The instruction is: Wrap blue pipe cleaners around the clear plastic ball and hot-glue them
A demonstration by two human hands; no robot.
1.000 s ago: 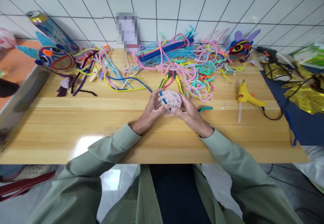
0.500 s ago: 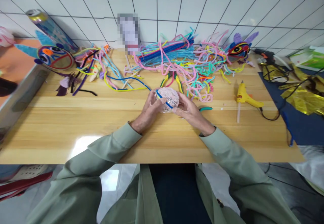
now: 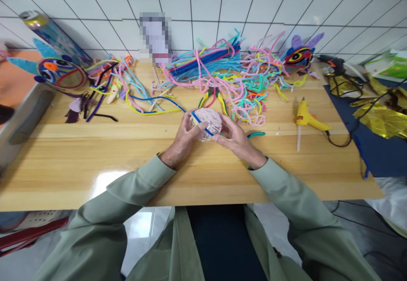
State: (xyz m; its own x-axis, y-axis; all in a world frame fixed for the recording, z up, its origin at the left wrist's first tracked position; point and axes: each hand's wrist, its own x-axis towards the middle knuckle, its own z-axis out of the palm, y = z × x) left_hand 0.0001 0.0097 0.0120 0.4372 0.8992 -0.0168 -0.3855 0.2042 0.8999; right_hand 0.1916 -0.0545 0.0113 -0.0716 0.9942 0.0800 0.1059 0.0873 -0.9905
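Observation:
Over the middle of the table I hold a round, pale pinkish piece (image 3: 211,118) with a shiny, clear-looking surface; its exact kind I cannot make out. A blue pipe cleaner (image 3: 209,131) runs slantwise across its near side. My left hand (image 3: 182,139) grips the left side, thumb lying on the front by the blue strip. Around the right edge curl the fingers of my right hand (image 3: 235,139), its thumb near the lower end of the strip. Just behind are yellow-and-green handled pliers (image 3: 204,99), and a teal-handled tool (image 3: 256,134) lies partly hidden by my right hand.
Pipe cleaners (image 3: 210,62) are heaped along the tiled wall. Two colourful masklike figures stand at the back, one left (image 3: 60,71), one right (image 3: 298,58). A yellow glue gun (image 3: 307,118) with a trailing cord sits right; a tall can (image 3: 54,35) leans back left.
The view has shifted slightly. Both hands keep the same hold on the round piece and its blue strip, with hardly any movement of the fingers.

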